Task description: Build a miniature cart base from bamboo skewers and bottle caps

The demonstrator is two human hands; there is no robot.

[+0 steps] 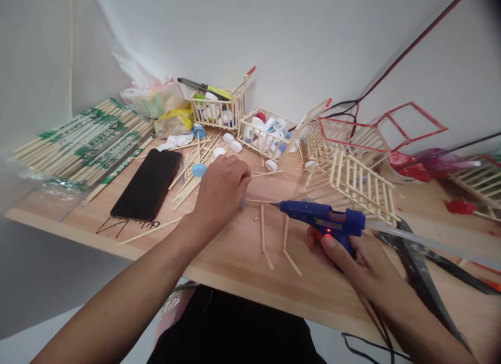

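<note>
My right hand [354, 259] is closed round the handle of a blue glue gun [324, 220], whose nozzle points left just above thin wooden sticks [274, 233] lying on the wooden table [235, 259]. A clear glue stick juts from the gun's back. My left hand [221, 191] rests knuckles up on the table beside those sticks, its fingers curled down and pinched on something I cannot make out, close to the end of one stick.
A black phone [146, 184] lies at left beside bundled chopsticks [86, 142] and loose sticks with bottle caps [199, 169]. Stick baskets [219, 110] holding caps stand at the back, a stick frame [362, 184] and red-edged frame [371, 129] at right. Cables run across the right.
</note>
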